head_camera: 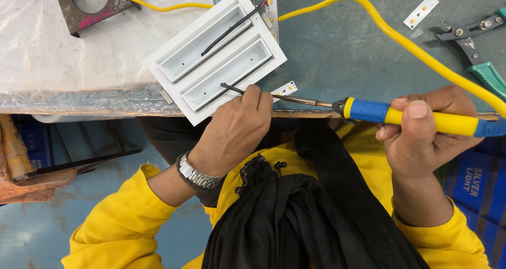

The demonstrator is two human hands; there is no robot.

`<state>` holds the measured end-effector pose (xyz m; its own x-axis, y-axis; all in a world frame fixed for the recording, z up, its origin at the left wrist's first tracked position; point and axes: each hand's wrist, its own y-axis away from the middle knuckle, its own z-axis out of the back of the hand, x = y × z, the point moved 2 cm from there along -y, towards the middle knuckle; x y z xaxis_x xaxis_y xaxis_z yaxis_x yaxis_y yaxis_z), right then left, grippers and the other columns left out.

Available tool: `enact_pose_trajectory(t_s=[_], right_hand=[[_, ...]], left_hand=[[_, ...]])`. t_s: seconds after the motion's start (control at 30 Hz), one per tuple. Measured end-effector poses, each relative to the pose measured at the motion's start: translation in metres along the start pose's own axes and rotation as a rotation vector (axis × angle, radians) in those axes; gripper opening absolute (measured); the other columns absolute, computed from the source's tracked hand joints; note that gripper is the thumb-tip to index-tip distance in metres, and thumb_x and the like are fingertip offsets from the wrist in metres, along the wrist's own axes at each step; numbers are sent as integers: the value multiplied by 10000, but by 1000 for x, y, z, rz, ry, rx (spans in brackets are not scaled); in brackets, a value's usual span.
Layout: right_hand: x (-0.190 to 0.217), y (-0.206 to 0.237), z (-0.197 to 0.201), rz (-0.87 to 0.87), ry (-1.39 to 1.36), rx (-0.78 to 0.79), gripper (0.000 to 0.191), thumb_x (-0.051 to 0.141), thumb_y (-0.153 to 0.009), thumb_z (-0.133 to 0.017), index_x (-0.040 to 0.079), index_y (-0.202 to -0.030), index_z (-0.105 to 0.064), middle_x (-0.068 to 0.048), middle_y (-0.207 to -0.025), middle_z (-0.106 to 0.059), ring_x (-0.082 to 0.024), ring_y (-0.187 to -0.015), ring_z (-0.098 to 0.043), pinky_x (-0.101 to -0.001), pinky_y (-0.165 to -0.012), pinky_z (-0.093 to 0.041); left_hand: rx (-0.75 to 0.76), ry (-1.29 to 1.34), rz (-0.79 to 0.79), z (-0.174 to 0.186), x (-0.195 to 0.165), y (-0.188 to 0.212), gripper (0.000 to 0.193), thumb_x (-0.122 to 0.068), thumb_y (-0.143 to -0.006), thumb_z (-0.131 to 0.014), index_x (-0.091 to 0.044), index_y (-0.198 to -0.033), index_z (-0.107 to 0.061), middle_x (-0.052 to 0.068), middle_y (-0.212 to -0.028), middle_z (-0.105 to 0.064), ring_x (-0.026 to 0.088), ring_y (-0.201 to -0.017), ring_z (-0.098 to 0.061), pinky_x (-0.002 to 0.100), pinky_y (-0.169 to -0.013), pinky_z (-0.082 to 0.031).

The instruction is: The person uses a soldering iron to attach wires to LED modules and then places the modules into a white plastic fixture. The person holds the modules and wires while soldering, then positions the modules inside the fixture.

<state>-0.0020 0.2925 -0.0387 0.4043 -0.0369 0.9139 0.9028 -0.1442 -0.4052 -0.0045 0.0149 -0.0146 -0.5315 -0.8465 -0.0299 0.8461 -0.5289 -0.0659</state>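
Note:
A white two-slot lamp housing (213, 55) lies tilted on the bench edge. My left hand (234, 129) pinches a thin black wire (232, 88) whose end reaches into the nearer slot. A second black wire with a red tip (232, 29) lies in the farther slot. My right hand (421, 129) grips the blue and yellow handle of a soldering iron (400, 115). Its metal tip (295, 98) points left and ends by my left fingers, next to a small white LED board piece (284, 88). The iron's yellow cable (390, 34) loops across the bench.
Green-handled pliers (477, 42) lie at the far right. Two white LED strips (427, 5) lie at the top. A rusty metal plate with a round hole (92, 5) sits on clear plastic sheeting (63, 63) at the left. Black cloth (295, 216) lies in my lap.

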Motion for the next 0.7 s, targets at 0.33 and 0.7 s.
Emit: enact_pose_trajectory(t_s=[0.33,0.7], right_hand=[[2,5,1,-11,-2,-59,367,229,-1117,-651,-21,-893,-501,-183,-755,-630,-136,-426,-535,-243,-408,-478],[0,10,-2,-53,-13,-81,338,221,-1098,-650,-18,-916,-496,-177,-754,-623,-124,-420,-520,-231,-397,-457]], left_hand=[[7,-2,1,0,-1,0,82,-35,-837,-637,-19,-875,-565,97,-825,-540,158,-558,-598,289,-496,-513],[8,-16,0,0,-1,0,99,-40,-822,-635,-9,-891,-572,102,-833,-551,159,-566,-608,287,-492,-513]])
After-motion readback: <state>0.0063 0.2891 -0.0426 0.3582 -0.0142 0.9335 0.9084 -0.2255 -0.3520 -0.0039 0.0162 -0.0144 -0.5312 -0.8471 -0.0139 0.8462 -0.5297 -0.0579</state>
